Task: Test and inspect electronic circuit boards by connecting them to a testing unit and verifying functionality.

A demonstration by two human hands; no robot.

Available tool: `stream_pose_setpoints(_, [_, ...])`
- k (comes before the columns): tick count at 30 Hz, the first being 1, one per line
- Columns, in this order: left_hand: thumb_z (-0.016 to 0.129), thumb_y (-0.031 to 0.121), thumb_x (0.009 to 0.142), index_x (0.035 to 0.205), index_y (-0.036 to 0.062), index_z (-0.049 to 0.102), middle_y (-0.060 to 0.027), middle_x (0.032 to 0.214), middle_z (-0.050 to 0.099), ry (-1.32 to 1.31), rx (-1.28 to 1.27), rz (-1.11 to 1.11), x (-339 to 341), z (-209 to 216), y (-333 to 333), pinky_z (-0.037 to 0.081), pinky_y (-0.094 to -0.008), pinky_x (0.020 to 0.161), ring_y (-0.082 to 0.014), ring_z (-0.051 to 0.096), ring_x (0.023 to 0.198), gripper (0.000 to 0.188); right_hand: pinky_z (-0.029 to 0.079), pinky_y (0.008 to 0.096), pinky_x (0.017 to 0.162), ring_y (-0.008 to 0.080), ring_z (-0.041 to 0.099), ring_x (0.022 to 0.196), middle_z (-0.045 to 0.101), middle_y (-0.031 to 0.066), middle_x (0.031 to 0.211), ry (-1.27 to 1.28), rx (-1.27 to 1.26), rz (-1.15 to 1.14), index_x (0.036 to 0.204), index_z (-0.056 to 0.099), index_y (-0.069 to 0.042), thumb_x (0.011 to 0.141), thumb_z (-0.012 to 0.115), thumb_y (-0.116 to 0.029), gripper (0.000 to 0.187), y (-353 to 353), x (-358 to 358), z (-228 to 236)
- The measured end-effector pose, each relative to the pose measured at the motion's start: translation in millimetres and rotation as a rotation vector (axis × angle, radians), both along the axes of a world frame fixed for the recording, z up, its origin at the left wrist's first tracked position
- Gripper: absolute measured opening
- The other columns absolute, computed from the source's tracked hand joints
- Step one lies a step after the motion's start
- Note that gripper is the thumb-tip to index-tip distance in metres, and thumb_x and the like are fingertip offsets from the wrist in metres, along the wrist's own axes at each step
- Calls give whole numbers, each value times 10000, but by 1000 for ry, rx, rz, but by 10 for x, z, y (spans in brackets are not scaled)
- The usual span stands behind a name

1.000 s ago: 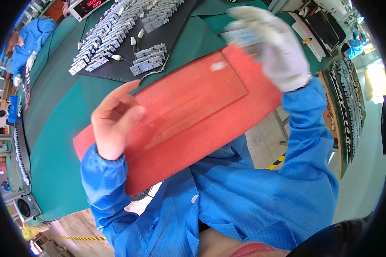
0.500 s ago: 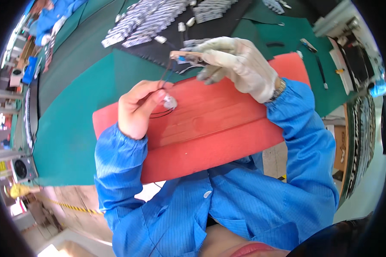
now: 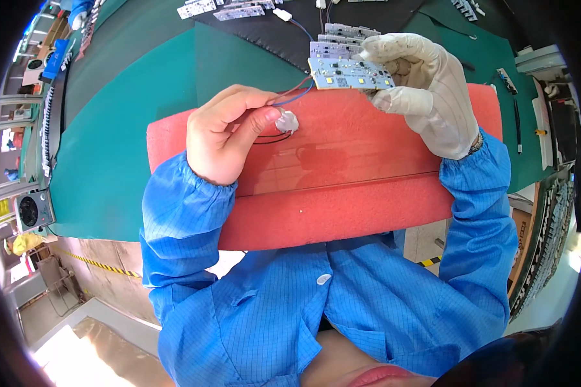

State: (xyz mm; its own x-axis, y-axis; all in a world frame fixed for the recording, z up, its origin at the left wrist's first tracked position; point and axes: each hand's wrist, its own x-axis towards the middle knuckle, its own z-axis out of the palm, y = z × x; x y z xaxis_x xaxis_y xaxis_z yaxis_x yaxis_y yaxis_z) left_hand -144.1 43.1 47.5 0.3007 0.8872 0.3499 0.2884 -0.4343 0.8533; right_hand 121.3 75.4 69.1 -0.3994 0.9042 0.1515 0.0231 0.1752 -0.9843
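Observation:
My right hand [image 3: 429, 93], in a white glove, grips a small white circuit board [image 3: 350, 75] by its right end, the face with chips and yellow squares turned up. Red and blue wires [image 3: 297, 95] run from the board's left end to my bare left hand [image 3: 229, 129]. My left thumb and forefinger are pinched together on these wires. A roundish whitish piece [image 3: 286, 122] sits at the fingertips, with black wires trailing under it; its kind is unclear. Both hands are above a red foam pad [image 3: 342, 213].
Several more circuit boards [image 3: 342, 37] stand in rows on a black mat [image 3: 271, 39] beyond my right hand. A green mat [image 3: 110, 168] covers the table. A tool with a black cord [image 3: 518, 122] lies at the right. A boxy fan unit [image 3: 33, 209] stands at far left.
The circuit board in my right hand has turned from edge-on to face up. Both hands appear shifted right and slightly farther away in the picture, and the whole view has moved.

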Motion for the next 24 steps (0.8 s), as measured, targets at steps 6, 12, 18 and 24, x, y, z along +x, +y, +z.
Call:
stream_pose_setpoints(6, [663, -23, 779, 937, 2, 655, -101, 842, 638, 206, 159, 12, -8, -41, -28, 509, -273, 666, -210, 637, 748, 160, 540, 295, 788, 168, 608, 905, 634, 105, 1004, 105, 141, -7, 1070, 601, 4, 658, 623, -6, 412, -19, -51, -45])
stream_pose_setpoints(12, [665, 26, 794, 949, 8, 650, -115, 838, 631, 210, 284, -2, 61, -86, 5, 509, -289, 645, -244, 638, 732, 157, 546, 242, 532, 159, 660, 643, 647, 125, 809, -207, 340, -38, 1072, 596, 21, 760, 569, 19, 313, 8, 120, -223])
stream_pose_setpoints(18, [663, 38, 807, 1011, -3, 636, -118, 855, 636, 260, 234, -8, 35, -124, -5, 511, -275, 657, -240, 636, 736, 210, 444, 181, 372, 82, 561, 415, 613, 72, 628, -409, -328, -65, 1031, 628, -20, 876, 601, -341, 358, -44, -33, 6])
stream_pose_setpoints(24, [655, 18, 804, 963, -7, 657, -114, 875, 647, 220, 278, 46, -3, -122, -19, 527, -273, 690, -225, 658, 784, 162, 527, 206, 537, 115, 631, 570, 646, 99, 764, -367, -351, -20, 1085, 607, -22, 884, 592, -264, 315, 21, 40, 5])
